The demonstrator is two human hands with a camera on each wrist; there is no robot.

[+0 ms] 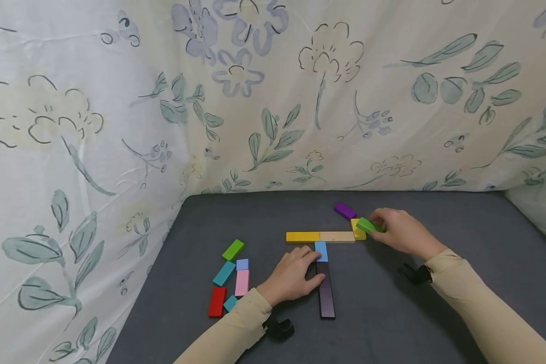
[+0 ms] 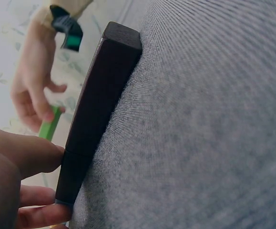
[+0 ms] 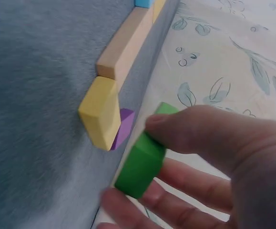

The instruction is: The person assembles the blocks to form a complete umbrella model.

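My right hand (image 1: 402, 230) pinches a green block (image 3: 145, 162) between thumb and fingers, lifted beside the short yellow block (image 3: 99, 112). That yellow block stands at the right end of a row made of a long yellow block (image 1: 302, 237) and a beige block (image 1: 337, 236). Below the row, a light blue block (image 1: 321, 247) and two dark blocks (image 1: 327, 303) form a column. My left hand (image 1: 293, 275) rests at the column's left side, its fingers at the light blue block and its thumb touching a dark block. A purple block (image 1: 345, 210) lies behind the yellow one.
At the left of the dark grey table (image 1: 382, 323) lie several loose blocks: green (image 1: 233, 249), teal (image 1: 224, 273), small blue (image 1: 242, 264), pink (image 1: 242, 283) and red (image 1: 217, 302). Another teal block (image 1: 230, 303) is partly behind the left sleeve. Floral cloth (image 1: 273, 86) hangs behind the table.
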